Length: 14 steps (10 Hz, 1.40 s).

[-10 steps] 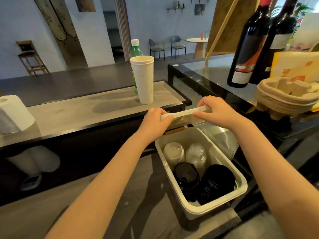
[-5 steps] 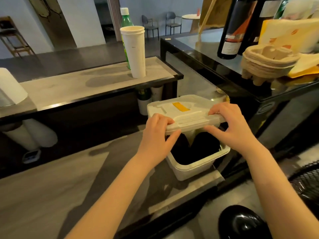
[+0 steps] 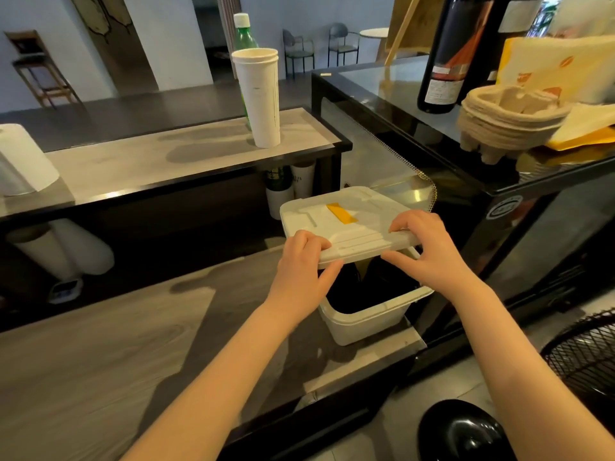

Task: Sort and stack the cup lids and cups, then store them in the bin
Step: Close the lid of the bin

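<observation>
Head cam, going left to right with the bin [image 3: 366,324] as the anchor: far to its left there's a paper towel roll [image 3: 23,161] on the shelf. Behind the bin and a bit left stands a tall stack of white cups [image 3: 259,98], with a green bottle [image 3: 244,31] right behind it.

The left hand [image 3: 303,261] pinches the near left corner of the bin lid [image 3: 349,221], fingers on top, thumb tucked under the edge. The lid sits tilted over the bin, covering the far part, while its near edge is held up clear of the rim. The right hand [image 3: 429,251] grips the near right corner the same way, fingers curled over the top and thumb below.

Looks to me like the storing step, with the lid being fitted. The next move needs both corners lowered evenly so the lid seats on the rim and doesn't skew. That cup stack is outside the bin though, so I'd guess the job isn't finished.

Inside the bin I can only see dark stuff through the gap, can't tell what. Up and to the right of the bin, some pulp cup carriers [image 3: 509,121] are nested on the glass counter, with nothing in the top one as far as I can see
</observation>
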Each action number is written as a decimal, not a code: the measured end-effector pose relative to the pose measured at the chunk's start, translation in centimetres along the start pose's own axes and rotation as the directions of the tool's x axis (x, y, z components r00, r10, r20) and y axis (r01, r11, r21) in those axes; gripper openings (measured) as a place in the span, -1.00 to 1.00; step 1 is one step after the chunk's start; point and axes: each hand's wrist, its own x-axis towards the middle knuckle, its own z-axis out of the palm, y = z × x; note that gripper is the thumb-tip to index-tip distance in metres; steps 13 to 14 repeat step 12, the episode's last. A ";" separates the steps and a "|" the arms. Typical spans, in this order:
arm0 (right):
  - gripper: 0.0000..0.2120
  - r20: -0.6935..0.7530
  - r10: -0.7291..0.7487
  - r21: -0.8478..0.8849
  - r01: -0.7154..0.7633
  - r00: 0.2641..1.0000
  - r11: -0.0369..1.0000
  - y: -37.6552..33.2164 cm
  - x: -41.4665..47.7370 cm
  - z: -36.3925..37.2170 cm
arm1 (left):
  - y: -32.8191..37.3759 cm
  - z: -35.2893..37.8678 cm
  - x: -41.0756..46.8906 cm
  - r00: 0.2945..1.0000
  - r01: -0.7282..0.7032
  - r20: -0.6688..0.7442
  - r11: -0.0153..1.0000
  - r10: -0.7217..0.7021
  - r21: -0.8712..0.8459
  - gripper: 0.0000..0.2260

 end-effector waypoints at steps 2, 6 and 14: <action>-0.67 0.088 0.081 0.037 -0.085 0.993 0.996 2.1 -0.3 1.1 | -0.4 2.2 -0.2 0.994 0.068 0.084 0.995 -0.074 0.071 -0.72; -0.67 0.235 0.282 -0.067 -0.274 0.930 0.959 4.6 -5.2 2.5 | 1.2 7.1 -3.3 0.948 0.014 0.289 0.928 -0.130 0.371 -0.72; -0.59 0.263 0.345 -0.279 -0.271 0.901 0.921 2.9 -3.6 3.5 | 0.1 6.5 -1.8 0.931 -0.091 0.363 0.937 -0.041 0.338 -0.63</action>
